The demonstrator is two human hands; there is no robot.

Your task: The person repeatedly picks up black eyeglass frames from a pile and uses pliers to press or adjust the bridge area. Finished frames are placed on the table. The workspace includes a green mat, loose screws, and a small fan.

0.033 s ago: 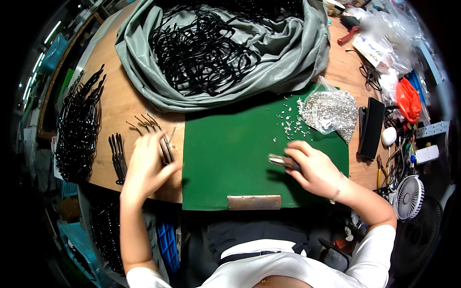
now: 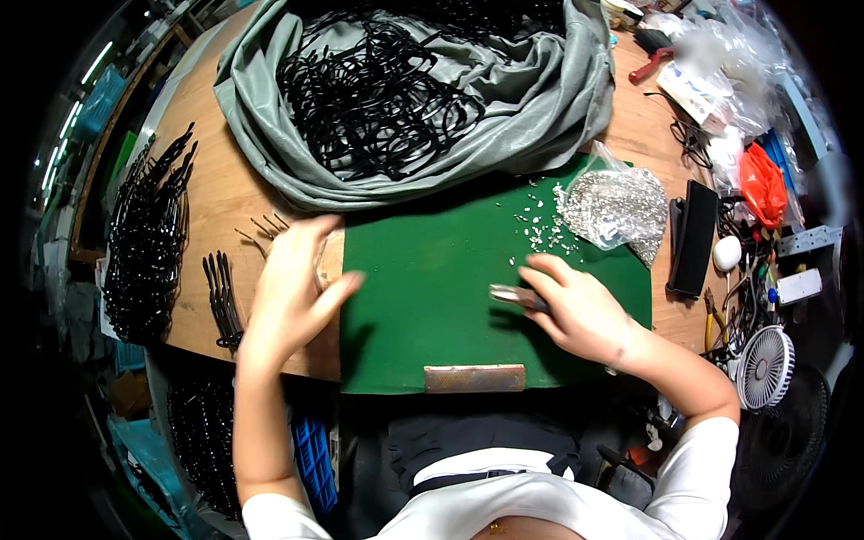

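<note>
Left hand (image 2: 301, 283) is hanging open, thumb wide, beside the black cords (image 2: 255, 241); can't tell if anything's tucked under. Right hand (image 2: 576, 306) is gripping pliers (image 2: 520, 297) over the green mat (image 2: 414, 315). Knuckles swinging forward could be scattering those silver bits (image 2: 540, 243), imo.

Tabletop (image 2: 216, 184) is lit pretty bright, but the fisheye rim goes black and straight edges bend out there. Left hand (image 2: 292, 283) is smeared with motion blur, soft shadows sit on the green mat (image 2: 423, 288), the clear bag (image 2: 616, 207) throws glints, and tube lights (image 2: 98, 60) glow far left.
</note>
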